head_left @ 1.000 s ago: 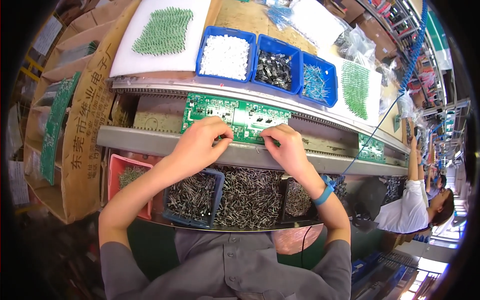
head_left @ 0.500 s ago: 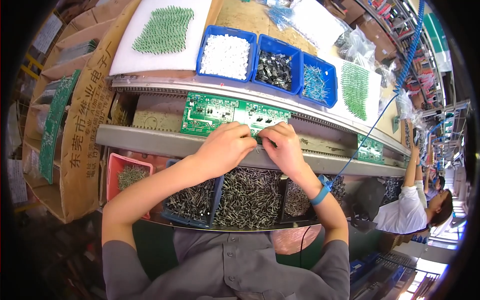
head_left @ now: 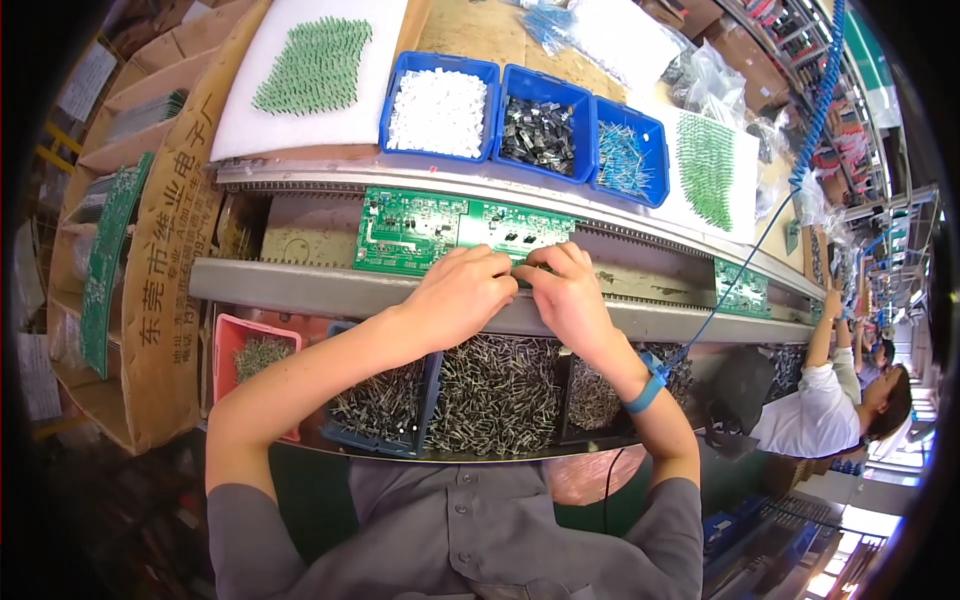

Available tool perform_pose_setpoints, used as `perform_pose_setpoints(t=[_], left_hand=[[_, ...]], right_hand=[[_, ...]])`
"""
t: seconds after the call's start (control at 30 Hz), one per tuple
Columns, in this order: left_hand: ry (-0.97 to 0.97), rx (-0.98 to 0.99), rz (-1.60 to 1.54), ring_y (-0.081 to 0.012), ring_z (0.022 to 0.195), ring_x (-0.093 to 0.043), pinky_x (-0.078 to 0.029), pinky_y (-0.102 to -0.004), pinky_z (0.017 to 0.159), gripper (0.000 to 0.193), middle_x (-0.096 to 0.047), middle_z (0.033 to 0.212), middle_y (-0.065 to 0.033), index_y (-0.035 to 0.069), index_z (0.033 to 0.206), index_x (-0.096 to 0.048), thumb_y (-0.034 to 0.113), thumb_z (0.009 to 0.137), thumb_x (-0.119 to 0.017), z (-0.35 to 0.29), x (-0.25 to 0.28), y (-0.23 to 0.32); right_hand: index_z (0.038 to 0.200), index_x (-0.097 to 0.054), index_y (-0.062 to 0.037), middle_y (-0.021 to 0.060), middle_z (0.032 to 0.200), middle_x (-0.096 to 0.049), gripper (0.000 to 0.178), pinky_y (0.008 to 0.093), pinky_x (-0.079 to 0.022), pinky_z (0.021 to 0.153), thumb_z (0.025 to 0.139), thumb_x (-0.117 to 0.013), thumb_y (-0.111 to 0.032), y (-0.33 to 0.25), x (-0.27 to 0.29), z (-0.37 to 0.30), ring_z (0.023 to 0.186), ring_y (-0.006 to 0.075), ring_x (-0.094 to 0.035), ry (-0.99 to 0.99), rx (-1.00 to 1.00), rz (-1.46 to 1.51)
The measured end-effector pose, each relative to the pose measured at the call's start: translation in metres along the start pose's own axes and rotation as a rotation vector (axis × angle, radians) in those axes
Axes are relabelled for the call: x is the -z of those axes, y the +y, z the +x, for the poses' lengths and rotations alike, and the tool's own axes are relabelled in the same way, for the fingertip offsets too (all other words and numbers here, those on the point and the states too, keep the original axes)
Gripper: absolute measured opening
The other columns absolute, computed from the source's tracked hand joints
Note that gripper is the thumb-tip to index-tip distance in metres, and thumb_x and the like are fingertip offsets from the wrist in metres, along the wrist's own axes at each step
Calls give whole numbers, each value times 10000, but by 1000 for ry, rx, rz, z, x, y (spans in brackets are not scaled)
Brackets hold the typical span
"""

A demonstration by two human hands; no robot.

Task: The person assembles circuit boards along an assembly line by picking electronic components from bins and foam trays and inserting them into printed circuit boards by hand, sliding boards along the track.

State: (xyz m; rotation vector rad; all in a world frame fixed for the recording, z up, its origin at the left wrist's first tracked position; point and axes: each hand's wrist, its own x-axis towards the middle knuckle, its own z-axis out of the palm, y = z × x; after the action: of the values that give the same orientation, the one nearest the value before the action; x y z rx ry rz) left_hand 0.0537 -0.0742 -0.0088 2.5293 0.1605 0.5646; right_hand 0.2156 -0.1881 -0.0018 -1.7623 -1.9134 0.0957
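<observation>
A green circuit board [head_left: 415,225] with small black parts lies on the conveyor rails in front of me. Over its near edge my left hand [head_left: 466,288] has its fingers pinched together; what they hold, if anything, is hidden. Close beside it, almost touching, my right hand [head_left: 563,290] is also closed in a pinch at the board's near right part, and its fingertips cover whatever is in them. A blue wrist strap [head_left: 650,385] with a coiled cord circles my right wrist. Just below both hands sits a bin of loose metal-legged parts [head_left: 495,395].
Beyond the rails stand blue bins of white parts [head_left: 438,112], black parts [head_left: 540,138] and blue-bodied parts [head_left: 625,160]. White foam sheets [head_left: 385,60] flank them. A cardboard rack [head_left: 165,300] is at left, a red bin [head_left: 228,350] nearer. Another person [head_left: 815,410] works at far right.
Both hands stay at the board's near edge with fingers still pinched, shifting only slightly. The view has moved a little, so the bins appear slightly further left.
</observation>
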Motion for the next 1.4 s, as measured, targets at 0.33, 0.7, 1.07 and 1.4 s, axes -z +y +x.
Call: perform_pose_setpoints(t=[0.33, 0.7, 1.07, 1.4], left_hand=[[151, 167, -116, -323, 839, -606, -496, -400, 726, 92, -608, 886, -126, 15, 890, -633, 15, 798, -626, -19, 45, -18], [177, 270, -15, -327, 845, -608, -493, -394, 737, 97, -617, 880, -135, 10, 887, -646, -7, 792, -638, -47, 62, -44], [138, 225, 73, -319, 853, -596, -488, -401, 746, 92, -614, 873, -129, 2, 869, -646, -3, 777, -641, -53, 58, -46], [95, 187, 157, -290, 858, -586, -485, -386, 759, 110, -598, 862, -101, -1, 859, -659, -7, 749, -649, -53, 59, -44]], right_hand=[[1081, -654, -69, 104, 1073, -593, 374, 420, -418, 830, 714, -639, 2, -22, 53, -19, 988, 297, -543, 9, -73, -217], [1039, -626, -32, 179, 1027, -600, 310, 423, -478, 825, 736, -692, -48, -7, 101, -186, 956, 369, -582, -198, -954, -439], [927, -642, 11, 159, 864, -574, 225, 373, -469, 678, 706, -678, 30, 2, 88, -194, 712, 305, -589, -36, -951, -263], [870, -646, 21, 147, 788, -586, 121, 358, -457, 618, 750, -656, 13, 0, 93, -192, 649, 273, -579, 50, -831, -288]])
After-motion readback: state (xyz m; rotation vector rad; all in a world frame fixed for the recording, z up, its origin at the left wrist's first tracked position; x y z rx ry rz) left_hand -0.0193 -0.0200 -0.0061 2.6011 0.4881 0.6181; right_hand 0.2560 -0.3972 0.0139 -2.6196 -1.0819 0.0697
